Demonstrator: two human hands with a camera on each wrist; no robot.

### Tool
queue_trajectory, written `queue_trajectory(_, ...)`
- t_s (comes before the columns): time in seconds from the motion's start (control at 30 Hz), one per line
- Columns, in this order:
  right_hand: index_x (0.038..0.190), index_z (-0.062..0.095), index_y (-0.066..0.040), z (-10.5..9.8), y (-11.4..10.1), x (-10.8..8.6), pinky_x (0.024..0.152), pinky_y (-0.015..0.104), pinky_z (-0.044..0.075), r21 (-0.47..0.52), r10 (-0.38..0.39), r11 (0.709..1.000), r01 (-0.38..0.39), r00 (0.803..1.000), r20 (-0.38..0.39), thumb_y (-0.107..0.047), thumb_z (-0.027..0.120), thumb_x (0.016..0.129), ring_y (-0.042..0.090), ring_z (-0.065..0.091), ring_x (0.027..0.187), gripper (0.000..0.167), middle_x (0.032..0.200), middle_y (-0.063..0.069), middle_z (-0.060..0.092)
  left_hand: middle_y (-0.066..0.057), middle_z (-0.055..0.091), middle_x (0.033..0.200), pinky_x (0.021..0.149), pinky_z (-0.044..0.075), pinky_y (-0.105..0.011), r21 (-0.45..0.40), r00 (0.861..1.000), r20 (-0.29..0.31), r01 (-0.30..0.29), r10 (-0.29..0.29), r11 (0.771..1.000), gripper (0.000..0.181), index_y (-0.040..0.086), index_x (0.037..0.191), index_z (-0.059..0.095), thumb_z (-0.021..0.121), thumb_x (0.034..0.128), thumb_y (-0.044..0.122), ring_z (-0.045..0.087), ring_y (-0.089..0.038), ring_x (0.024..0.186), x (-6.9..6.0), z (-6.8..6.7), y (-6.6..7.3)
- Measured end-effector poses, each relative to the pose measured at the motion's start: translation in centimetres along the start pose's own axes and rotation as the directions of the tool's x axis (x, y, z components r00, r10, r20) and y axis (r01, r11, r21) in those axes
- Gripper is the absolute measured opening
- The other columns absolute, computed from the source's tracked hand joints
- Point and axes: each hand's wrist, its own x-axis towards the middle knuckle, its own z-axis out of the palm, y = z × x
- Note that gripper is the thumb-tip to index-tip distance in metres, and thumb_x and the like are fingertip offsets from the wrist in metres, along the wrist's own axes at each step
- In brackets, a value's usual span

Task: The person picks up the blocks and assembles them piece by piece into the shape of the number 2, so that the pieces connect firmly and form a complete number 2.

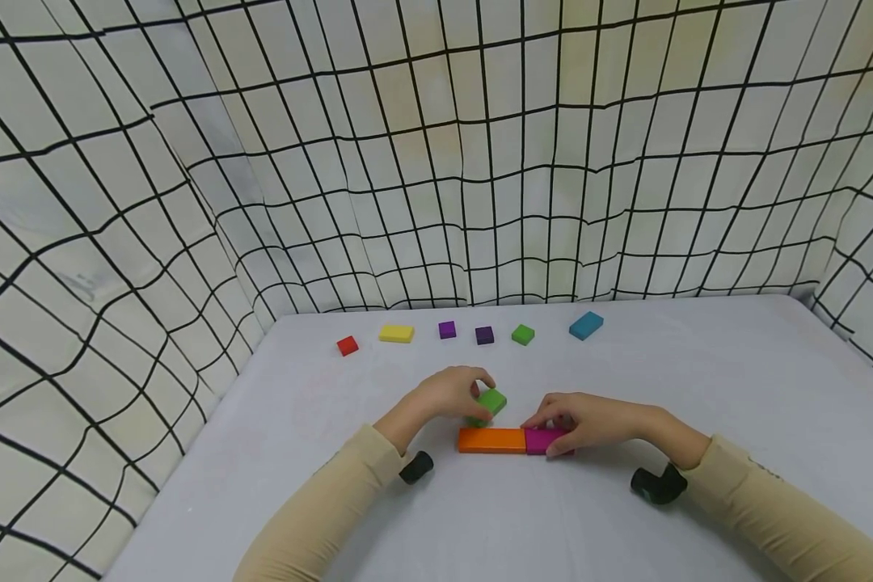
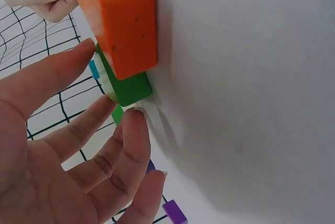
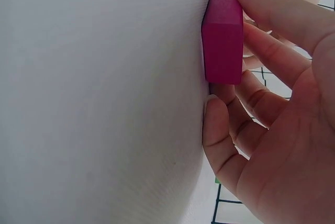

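Sleeves (image 1: 320, 517), white table (image 1: 524, 525), gridded walls (image 1: 502, 145)

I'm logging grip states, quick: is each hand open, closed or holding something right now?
Left hand: holding the nearer green block between thumb and fingers.
Right hand: holding the magenta block between thumb and fingers.

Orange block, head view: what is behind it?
A green block, held by the left hand, which hides part of it; farther back, a row of blocks.
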Motion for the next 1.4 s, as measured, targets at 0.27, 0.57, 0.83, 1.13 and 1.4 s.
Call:
queue_trajectory(0.27,0.132,0.07,-0.012,0.0,0.0,0.0,0.081,0.027,0.05,-0.009,-0.007,1.0,0.007,1.0,0.001,-0.024,0.077,0.094,0.017,0.053,0.1,0.041,0.106,-0.006,0.058,-0.005,0.066,0.105,0.082,0.053,-0.037,-0.019,1.0,0.007,-0.009,0.009,1.0,0.044,0.014,0.13,0.067,0.082,0.0888,0.023,0.058,-0.02,0.091,0.0,-0.1,-0.1)
queue_trajectory(0.57,0.132,0.071,-0.013,0.0,-0.1,0.0,0.081,0.027,0.05,0.0,0.006,1.0,-0.006,1.0,0.001,-0.023,0.077,0.094,0.018,0.052,0.101,0.04,0.105,-0.006,0.058,-0.004,0.066,0.105,0.083,0.053,-0.038,-0.02,1.0,0.008,0.002,-0.001,1.0,0.044,0.015,0.129,0.067,0.082,0.0883,0.024,0.059,-0.02,0.092,-0.1,0.1,-0.2)
queue_trajectory(0.83,0.132,0.071,-0.014,0.0,0.0,-0.1,0.082,0.028,0.05,0.0,0.012,1.0,-0.012,1.0,0.003,-0.024,0.077,0.094,0.018,0.052,0.103,0.04,0.106,-0.006,0.058,-0.005,0.066,0.105,0.082,0.053,-0.038,-0.018,1.0,0.007,0.006,-0.006,1.0,0.044,0.015,0.128,0.067,0.082,0.0881,0.023,0.059,-0.02,0.092,-0.2,0.1,-0.2)
queue_trajectory(1.13,0.132,0.071,-0.015,-0.1,0.2,0.0,0.083,0.028,0.05,-0.013,0.021,1.0,-0.021,1.0,0.001,-0.025,0.077,0.094,0.019,0.052,0.102,0.039,0.105,-0.006,0.058,-0.006,0.066,0.108,0.082,0.053,-0.038,-0.02,1.0,0.003,0.005,-0.005,1.0,0.047,0.015,0.132,0.066,0.082,0.0887,0.026,0.059,-0.021,0.093,-0.6,0.0,-0.2)
queue_trajectory(1.4,0.131,0.071,-0.014,0.0,0.2,0.0,0.083,0.028,0.049,-0.016,0.026,1.0,-0.026,1.0,0.003,-0.025,0.077,0.094,0.018,0.052,0.102,0.039,0.106,-0.007,0.058,-0.005,0.067,0.111,0.082,0.053,-0.039,-0.041,0.999,-0.047,-0.016,0.014,0.999,0.046,0.017,0.132,0.066,0.08,0.0895,0.027,0.06,-0.022,0.094,-1.3,-1.0,-0.7)
